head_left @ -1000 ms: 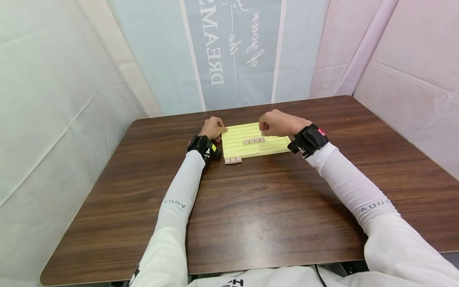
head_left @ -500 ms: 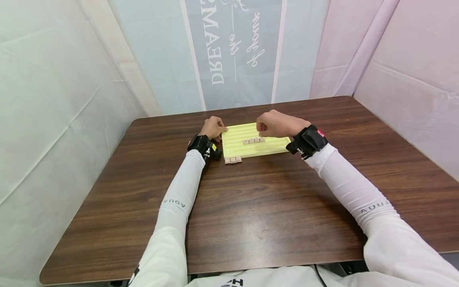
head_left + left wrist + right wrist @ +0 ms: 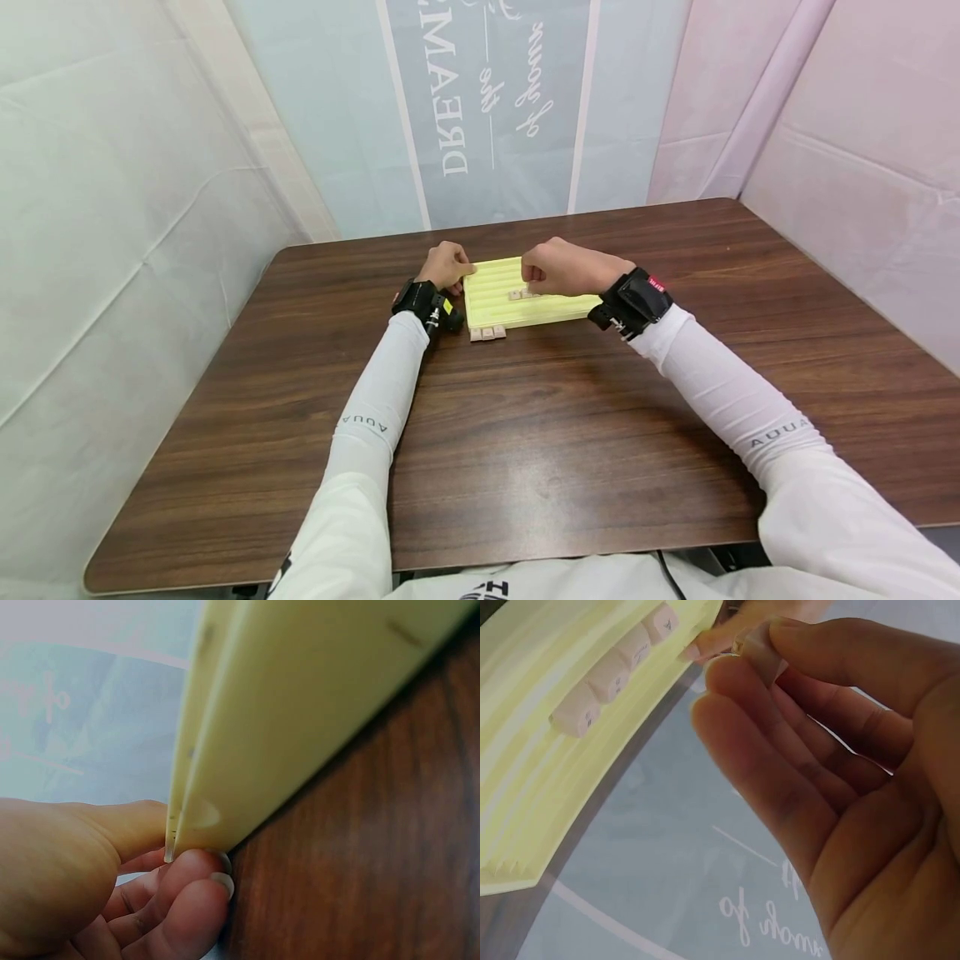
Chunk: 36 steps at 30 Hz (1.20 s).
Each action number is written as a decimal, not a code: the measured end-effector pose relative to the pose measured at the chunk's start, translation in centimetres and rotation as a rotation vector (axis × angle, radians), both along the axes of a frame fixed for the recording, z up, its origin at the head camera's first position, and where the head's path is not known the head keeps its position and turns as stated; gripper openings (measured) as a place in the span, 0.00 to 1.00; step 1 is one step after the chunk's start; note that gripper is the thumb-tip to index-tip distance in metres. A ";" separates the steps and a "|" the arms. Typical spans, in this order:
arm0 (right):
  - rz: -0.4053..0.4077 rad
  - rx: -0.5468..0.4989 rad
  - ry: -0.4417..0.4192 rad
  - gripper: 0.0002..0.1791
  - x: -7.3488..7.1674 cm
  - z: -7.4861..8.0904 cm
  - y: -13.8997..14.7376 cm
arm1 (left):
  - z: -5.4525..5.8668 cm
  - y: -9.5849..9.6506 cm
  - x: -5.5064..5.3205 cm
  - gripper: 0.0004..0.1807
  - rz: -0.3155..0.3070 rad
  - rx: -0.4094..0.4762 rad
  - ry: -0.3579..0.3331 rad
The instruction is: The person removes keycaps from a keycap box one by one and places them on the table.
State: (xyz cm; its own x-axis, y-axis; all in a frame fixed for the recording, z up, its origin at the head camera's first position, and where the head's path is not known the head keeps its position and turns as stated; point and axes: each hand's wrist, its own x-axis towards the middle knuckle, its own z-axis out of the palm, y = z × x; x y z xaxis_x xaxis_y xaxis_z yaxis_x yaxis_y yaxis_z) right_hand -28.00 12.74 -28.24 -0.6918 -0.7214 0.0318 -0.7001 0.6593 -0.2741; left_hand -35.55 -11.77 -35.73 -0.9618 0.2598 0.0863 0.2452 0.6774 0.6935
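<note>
My left hand (image 3: 444, 267) grips the far left corner of a ridged, pale yellow tray (image 3: 491, 312), thumb on top. The left wrist view shows the tray's side wall (image 3: 292, 712), with curled fingertips (image 3: 196, 909) at its end. My right hand (image 3: 566, 267) is above the tray's middle, pinching a small pale keycap (image 3: 759, 649) between thumb and fingertips. Several pale pink keycaps (image 3: 609, 676) with dark letters sit in a row on the ridges. In the head view the right hand hides part of that row.
A short row of three keycaps (image 3: 487, 333) lies on the dark wooden table (image 3: 525, 467) against the tray's front left edge. Behind the table hangs a grey-blue cloth (image 3: 495, 167) with white lettering. Pale sheeting (image 3: 112, 208) stands at both sides.
My right hand has moved left and slightly nearer the body over the tray, now covering part of the keycap row. The left hand and tray have stayed put.
</note>
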 end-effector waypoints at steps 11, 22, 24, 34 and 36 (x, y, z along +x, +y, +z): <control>0.048 -0.004 -0.001 0.05 0.2 -0.8 -1.1 | -0.1 0.0 -0.3 0.09 0.000 0.002 -0.008; 0.056 0.052 -0.040 0.05 0.1 -2.0 -2.5 | 0.3 -0.1 -0.2 0.09 0.004 0.008 -0.023; 0.070 0.060 -0.043 0.04 0.1 -2.3 -2.7 | 0.2 0.0 -0.1 0.09 0.005 0.004 -0.019; 0.131 0.064 -0.041 0.05 0.4 -3.0 -3.4 | 0.1 0.0 -0.3 0.09 0.014 -0.002 -0.015; 0.135 0.068 -0.040 0.06 0.5 -3.0 -3.6 | 0.0 -0.1 -0.4 0.09 0.016 -0.003 -0.017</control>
State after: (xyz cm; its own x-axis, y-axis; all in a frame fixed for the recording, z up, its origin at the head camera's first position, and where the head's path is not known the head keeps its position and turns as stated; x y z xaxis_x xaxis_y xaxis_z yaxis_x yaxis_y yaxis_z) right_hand -27.49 9.17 -31.26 -0.5880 -0.8076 -0.0457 -0.7731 0.5777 -0.2618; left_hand -35.93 -11.82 -35.71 -0.9671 0.2447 0.0695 0.2229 0.6834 0.6952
